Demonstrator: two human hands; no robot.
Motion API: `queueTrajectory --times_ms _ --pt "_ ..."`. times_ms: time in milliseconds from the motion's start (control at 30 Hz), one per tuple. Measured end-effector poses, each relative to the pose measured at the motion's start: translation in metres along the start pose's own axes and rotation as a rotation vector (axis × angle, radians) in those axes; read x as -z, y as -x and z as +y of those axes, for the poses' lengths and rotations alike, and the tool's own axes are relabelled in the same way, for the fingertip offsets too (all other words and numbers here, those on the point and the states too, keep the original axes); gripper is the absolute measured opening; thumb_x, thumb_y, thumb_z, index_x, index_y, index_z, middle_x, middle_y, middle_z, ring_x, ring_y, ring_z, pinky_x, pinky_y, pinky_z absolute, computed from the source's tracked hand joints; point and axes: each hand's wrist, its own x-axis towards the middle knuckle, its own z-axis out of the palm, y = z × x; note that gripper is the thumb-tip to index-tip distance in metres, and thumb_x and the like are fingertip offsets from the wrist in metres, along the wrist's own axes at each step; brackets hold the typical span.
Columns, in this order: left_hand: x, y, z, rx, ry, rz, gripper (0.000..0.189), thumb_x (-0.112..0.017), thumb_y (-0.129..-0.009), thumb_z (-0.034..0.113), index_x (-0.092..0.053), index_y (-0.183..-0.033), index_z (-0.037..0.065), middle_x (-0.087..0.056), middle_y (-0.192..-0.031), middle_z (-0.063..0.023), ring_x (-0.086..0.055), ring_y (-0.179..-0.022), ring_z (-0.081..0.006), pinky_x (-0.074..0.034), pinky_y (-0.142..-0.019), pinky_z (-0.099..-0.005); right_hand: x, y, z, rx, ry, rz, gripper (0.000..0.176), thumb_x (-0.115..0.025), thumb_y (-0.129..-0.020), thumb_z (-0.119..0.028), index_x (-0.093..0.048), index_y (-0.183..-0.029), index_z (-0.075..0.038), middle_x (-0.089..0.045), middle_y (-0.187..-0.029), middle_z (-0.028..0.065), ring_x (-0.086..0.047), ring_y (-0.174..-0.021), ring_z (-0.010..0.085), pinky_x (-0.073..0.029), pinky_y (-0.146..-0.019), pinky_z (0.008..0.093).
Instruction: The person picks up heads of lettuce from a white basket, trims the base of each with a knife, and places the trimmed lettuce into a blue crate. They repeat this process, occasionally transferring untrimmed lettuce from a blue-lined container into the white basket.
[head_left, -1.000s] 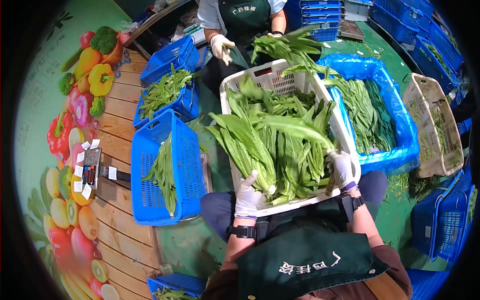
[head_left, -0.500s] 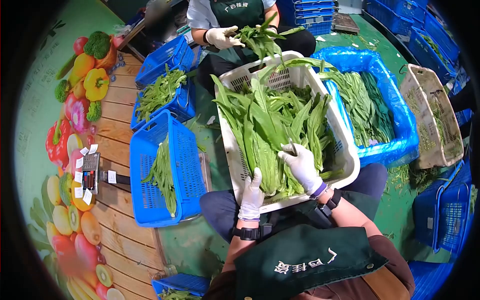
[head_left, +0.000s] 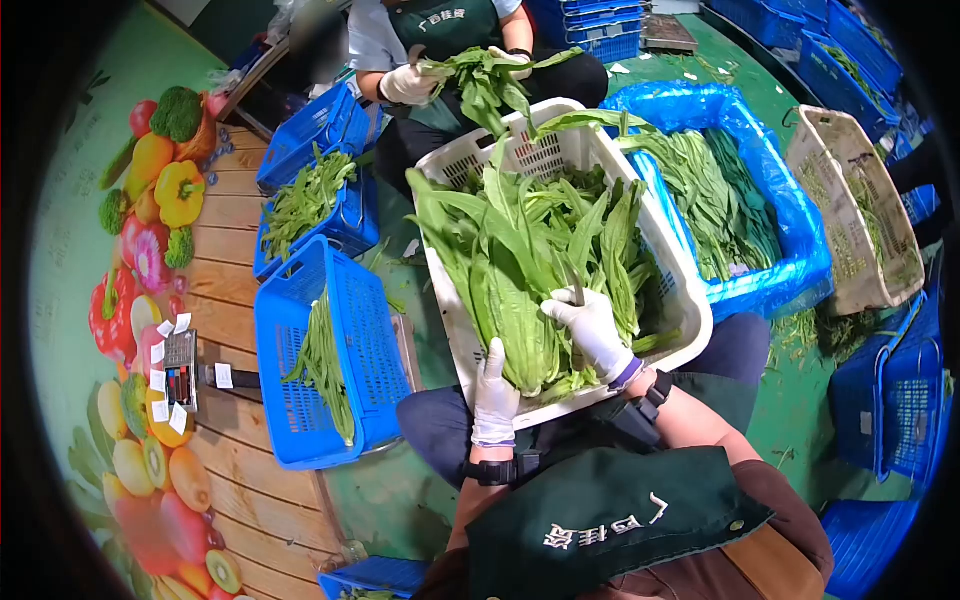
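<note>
A white plastic crate (head_left: 697, 342) full of long green leaf lettuce (head_left: 520, 320) rests at my lap. My left hand (head_left: 495, 405), in a white glove, lies against the left side of the lettuce stem ends, thumb stretched out and the other fingers partly hidden. Above the right part of the pile, my gloved right hand (head_left: 597, 335) is closed around a small, thin grey blade (head_left: 576, 290) that looks like a knife; its handle is hidden in the fingers.
Across from me a person's gloved hands (head_left: 412, 82) hold leafy greens over the crate. A blue-lined crate (head_left: 815, 255) of greens stands at right, and blue baskets (head_left: 375, 345) at left. A white crate (head_left: 905, 240) stands farther right. Leaf scraps litter the green floor.
The view has shifted slightly. My right hand has moved a little left and down over the lettuce, and the upper leaves have shifted. The other person's hands have spread the greens wider.
</note>
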Motion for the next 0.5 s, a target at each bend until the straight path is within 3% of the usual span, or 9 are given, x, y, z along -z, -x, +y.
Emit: queueTrajectory --times_ms 33,67,167,233,300,500 --pt "-0.003 0.0 0.001 -0.026 0.09 0.012 0.058 -0.052 -0.094 0.04 -0.042 -0.132 -0.002 -0.053 -0.126 -0.0115 -0.054 -0.113 -0.023 -0.042 -0.098 -0.0358 0.002 0.001 -0.001 -0.142 -0.155 -0.01 0.022 -0.075 -0.076 -0.011 -0.066 -0.092 0.001 -0.062 -0.074 0.0037 -0.057 -0.068 0.0125 -0.047 -0.065 0.026" --pt "-0.003 0.0 0.002 -0.007 0.148 -0.013 0.057 -0.051 -0.094 0.038 -0.041 -0.133 -0.002 -0.052 -0.128 -0.0119 -0.053 -0.114 -0.0233 -0.041 -0.1 -0.0368 0.005 0.003 -0.001 -0.126 -0.217 -0.004 0.018 -0.073 -0.077 -0.012 -0.066 -0.089 -0.001 -0.06 -0.072 0.0015 -0.054 -0.064 0.0093 -0.043 -0.057 0.0238" --pt "-0.008 0.001 0.004 -0.04 0.097 0.015 0.057 -0.051 -0.095 0.038 -0.041 -0.133 -0.002 -0.052 -0.128 -0.0118 -0.053 -0.114 -0.0235 -0.041 -0.1 -0.0373 0.014 0.006 -0.007 -0.246 -0.248 0.006 0.017 -0.072 -0.079 -0.013 -0.067 -0.089 -0.001 -0.06 -0.071 0.0004 -0.054 -0.064 0.0096 -0.041 -0.056 0.0234" --pt "-0.008 0.0 0.003 -0.062 0.086 0.041 0.055 -0.051 -0.095 0.037 -0.042 -0.132 -0.002 -0.053 -0.127 -0.0118 -0.053 -0.113 -0.0231 -0.041 -0.099 -0.0369 0.017 0.002 0.0 -0.226 -0.245 -0.008 0.016 -0.071 -0.079 -0.014 -0.067 -0.089 -0.002 -0.06 -0.071 0.0004 -0.054 -0.062 0.0098 -0.041 -0.054 0.0239" --pt "0.007 -0.006 -0.004 -0.021 0.157 0.07 0.052 -0.053 -0.095 0.029 -0.035 -0.138 0.007 -0.049 -0.131 -0.0108 -0.051 -0.117 -0.0261 -0.042 -0.1 -0.0416 0.018 0.002 0.001 -0.198 -0.217 0.01 0.013 -0.072 -0.077 -0.013 -0.069 -0.086 -0.004 -0.063 -0.074 0.0009 -0.051 -0.061 0.0102 -0.041 -0.057 0.0271" --pt "0.006 -0.008 0.002 -0.005 0.214 0.048 0.053 -0.052 -0.095 0.033 -0.035 -0.139 0.01 -0.049 -0.132 -0.0091 -0.049 -0.12 -0.0248 -0.041 -0.101 -0.0411 0.012 0.011 -0.022 -0.127 -0.13 0.059 0.018 -0.072 -0.079 -0.021 -0.07 -0.081 -0.003 -0.062 -0.069 0.0007 -0.049 -0.057 0.0068 -0.039 -0.053 0.0231"
